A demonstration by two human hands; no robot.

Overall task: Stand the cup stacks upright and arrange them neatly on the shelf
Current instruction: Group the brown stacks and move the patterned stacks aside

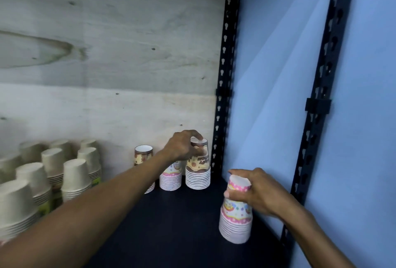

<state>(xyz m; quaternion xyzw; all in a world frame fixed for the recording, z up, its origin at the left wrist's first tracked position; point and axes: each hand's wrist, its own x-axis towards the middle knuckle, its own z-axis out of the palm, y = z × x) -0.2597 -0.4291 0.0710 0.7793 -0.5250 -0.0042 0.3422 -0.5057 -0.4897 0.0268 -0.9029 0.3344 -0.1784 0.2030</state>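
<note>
On the dark shelf [171, 214], the left hand [182, 145] grips a brown cup stack [198, 169]; the right hand [255, 192] grips a pink cup stack [235, 220].

Shelf [171, 214] dark navy; left cup stacks [75, 173] plain beige; right stacks pink [235, 220] and brown [198, 165], apparently cartoon-printed.

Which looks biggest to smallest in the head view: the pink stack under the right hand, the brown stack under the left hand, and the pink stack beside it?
1. Pink stack under the right hand, though it is nearest the camera.
2. Brown stack under the left hand.
3. Pink stack beside it, partly hidden by the forearm.
</note>
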